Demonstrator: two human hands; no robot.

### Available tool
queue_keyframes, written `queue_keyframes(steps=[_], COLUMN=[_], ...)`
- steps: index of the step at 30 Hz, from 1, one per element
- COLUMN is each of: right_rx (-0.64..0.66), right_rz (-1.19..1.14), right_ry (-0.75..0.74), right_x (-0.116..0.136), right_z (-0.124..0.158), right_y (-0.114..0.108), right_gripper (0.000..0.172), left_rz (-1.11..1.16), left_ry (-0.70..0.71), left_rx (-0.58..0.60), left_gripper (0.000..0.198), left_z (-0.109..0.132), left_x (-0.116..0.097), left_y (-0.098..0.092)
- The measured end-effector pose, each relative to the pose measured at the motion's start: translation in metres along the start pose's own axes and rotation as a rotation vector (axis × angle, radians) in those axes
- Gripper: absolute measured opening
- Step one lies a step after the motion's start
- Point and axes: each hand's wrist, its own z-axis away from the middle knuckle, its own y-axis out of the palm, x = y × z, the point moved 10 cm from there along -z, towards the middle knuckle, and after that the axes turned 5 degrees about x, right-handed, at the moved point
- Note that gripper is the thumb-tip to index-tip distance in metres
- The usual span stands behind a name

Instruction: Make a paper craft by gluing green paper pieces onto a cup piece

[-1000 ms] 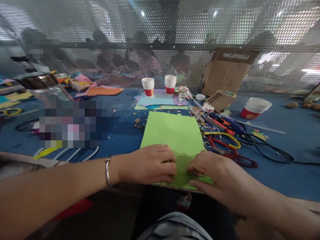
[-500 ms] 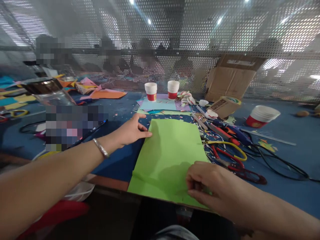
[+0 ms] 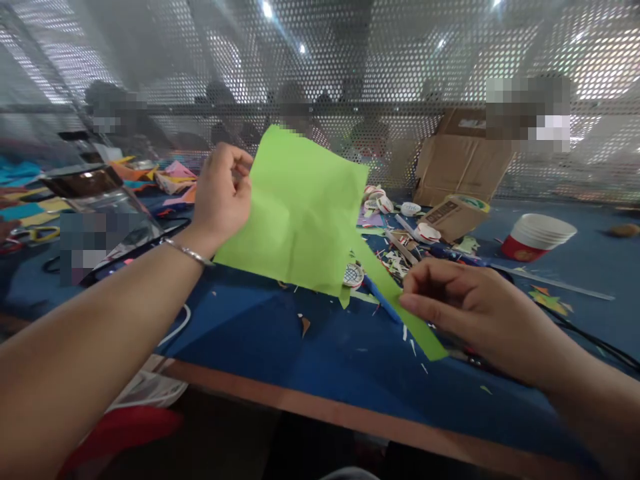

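Observation:
A light green sheet of paper (image 3: 300,213) is raised off the table and tilted toward me. My left hand (image 3: 225,190) pinches its left edge, fingers curled behind it. On the right, a narrow green paper strip (image 3: 383,277) slants down from the sheet's lower right side. My right hand (image 3: 440,293) is closed, with thumb and forefinger on this strip. Whether the strip is still joined to the sheet at its upper end I cannot tell. Under the sheet's lower right corner lie a round patterned white piece (image 3: 353,275) and a blue pen-like stick (image 3: 383,300).
Paper scraps and white round pieces (image 3: 383,203) litter the table. At right stand stacked paper cups (image 3: 539,237), a small cardboard box (image 3: 455,219) and black cables (image 3: 580,333). A lidded clear jar (image 3: 107,200) and yellow-handled scissors (image 3: 45,233) are at left. A perforated metal screen (image 3: 380,60) rises behind.
The green sheet, flat on the table before, has been lifted up and away by my left hand. A strip now shows apart along its right side, and my right hand has moved up with it.

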Motion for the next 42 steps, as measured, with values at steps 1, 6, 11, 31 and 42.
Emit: queue_keyframes(steps=[1, 6, 11, 31, 42], right_rx=[-0.026, -0.094, -0.098, -0.147, -0.323], right_rz=[-0.058, -0.315, -0.421, -0.375, 0.369], right_ry=[0.027, 0.152, 0.193, -0.019, -0.438], right_x=[-0.008, -0.053, -0.070, -0.036, 0.009], right_z=[-0.003, -0.012, -0.013, -0.008, 0.010], right_y=[-0.004, -0.009, -0.007, 0.006, -0.002], right_gripper=[0.024, 0.033, 0.035, 0.021, 0.027], left_rz=[-0.091, -0.230, -0.233, 1.200, 1.267], left_ry=[0.015, 0.027, 0.019, -0.668, -0.783], left_rx=[0.006, 0.117, 0.263, 0.419, 0.278], left_gripper=[0.024, 0.035, 0.045, 0.028, 0.035], left_z=[-0.006, -0.021, -0.008, 0.096, 0.101], left_x=[0.005, 0.033, 0.027, -0.105, -0.097], left_y=[0.000, 0.019, 0.048, 0.164, 0.169])
